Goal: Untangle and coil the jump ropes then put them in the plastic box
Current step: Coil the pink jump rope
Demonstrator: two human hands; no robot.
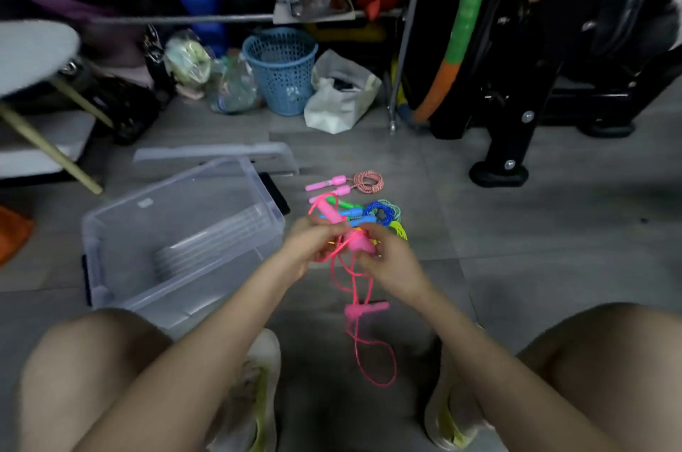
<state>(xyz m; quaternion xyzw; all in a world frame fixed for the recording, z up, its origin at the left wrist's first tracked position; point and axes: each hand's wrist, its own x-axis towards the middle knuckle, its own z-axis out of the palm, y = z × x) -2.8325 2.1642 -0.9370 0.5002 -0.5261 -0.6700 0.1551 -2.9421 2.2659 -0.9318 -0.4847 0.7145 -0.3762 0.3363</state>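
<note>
Head view: the left hand (pixel 313 243) and the right hand (pixel 389 261) meet above the floor, and the fingers of both are curled around the tangled pink jump rope (pixel 365 308). Its cord hangs down in loops. The clear plastic box (pixel 110 256) stands open on the left, and other jump ropes (pixel 372 209) lie just behind the hands

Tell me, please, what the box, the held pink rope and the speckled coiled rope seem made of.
Box: clear glossy hard plastic; the floor shows through. Pink rope: smooth shiny cord, probably PVC or rubber, springy loops. Speckled rope: matte, likely braided fibre, by its red-white fleck.
</note>
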